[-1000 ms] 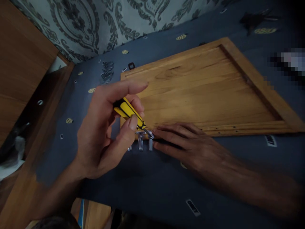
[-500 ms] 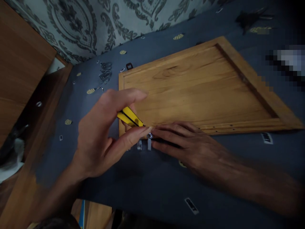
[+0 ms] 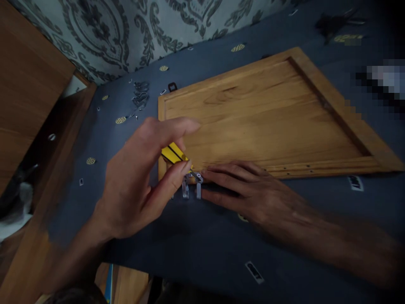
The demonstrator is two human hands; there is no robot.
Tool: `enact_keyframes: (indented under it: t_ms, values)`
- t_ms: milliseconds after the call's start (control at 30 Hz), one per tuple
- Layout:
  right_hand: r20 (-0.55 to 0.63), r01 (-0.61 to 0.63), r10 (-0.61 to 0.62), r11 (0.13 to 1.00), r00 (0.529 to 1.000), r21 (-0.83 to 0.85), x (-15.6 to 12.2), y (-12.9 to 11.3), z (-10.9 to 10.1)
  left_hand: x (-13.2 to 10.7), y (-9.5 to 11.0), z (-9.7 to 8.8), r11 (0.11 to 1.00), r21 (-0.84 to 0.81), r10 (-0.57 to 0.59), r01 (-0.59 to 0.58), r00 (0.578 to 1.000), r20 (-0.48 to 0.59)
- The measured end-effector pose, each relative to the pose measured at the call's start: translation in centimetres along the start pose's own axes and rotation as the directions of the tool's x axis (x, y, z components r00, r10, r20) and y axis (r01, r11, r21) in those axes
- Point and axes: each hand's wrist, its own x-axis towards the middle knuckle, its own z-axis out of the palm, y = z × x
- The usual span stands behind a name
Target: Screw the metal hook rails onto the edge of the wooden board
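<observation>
In the head view, my left hand (image 3: 136, 177) is closed around a yellow-and-black screwdriver (image 3: 172, 153), thumb and fingers on its handle. The tool's tip points down at a metal hinge (image 3: 198, 185) on the near edge of a wooden cabinet door (image 3: 253, 114). A cross-slotted screw head (image 3: 199, 175) shows on the hinge. My right hand (image 3: 256, 190) lies on the door's near edge, its fingers stretched out with the fingertips beside the hinge. Part of the hinge is hidden behind my left thumb.
Loose metal hinges (image 3: 139, 98) and small screws (image 3: 134, 116) lie on the dark blue patterned cloth (image 3: 202, 245). A black tool (image 3: 335, 25) rests at the far right. Patterned wallpaper (image 3: 177, 25) borders the back; a wooden cabinet (image 3: 31, 67) stands at left.
My left thumb and the screwdriver have shifted slightly left, and more of the hinge and its screw head now shows. My right hand stays in place.
</observation>
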Motion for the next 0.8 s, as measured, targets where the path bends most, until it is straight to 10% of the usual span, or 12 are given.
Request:
enact_keyframes:
  t_ms: [800]
  values:
    - [-0.007, 0.005, -0.005, 1.0, 1.0, 0.021, -0.04, 0.16, 0.08, 0.23, 0.45, -0.37, 0.999, -0.037, -0.011, 0.015, 0.993, 0.12]
